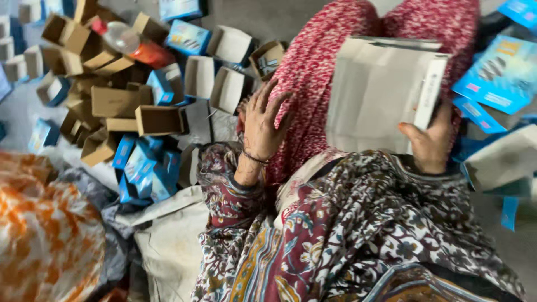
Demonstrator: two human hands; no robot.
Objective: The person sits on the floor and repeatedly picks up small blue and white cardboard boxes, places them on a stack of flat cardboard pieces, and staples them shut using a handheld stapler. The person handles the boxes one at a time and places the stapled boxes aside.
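Observation:
My right hand grips the lower right edge of a stack of flat, unfolded white cardboard box blanks, held over my lap. My left hand rests with fingers spread on my knee, which is covered in red and white patterned cloth; it holds nothing and wears a thin bracelet at the wrist. My sleeves and lap are in dark floral fabric.
A heap of small open cardboard boxes and blue printed boxes lies on the floor at left, with a plastic bottle of orange liquid on top. More blue flat boxes pile at right. Orange patterned cloth sits at lower left.

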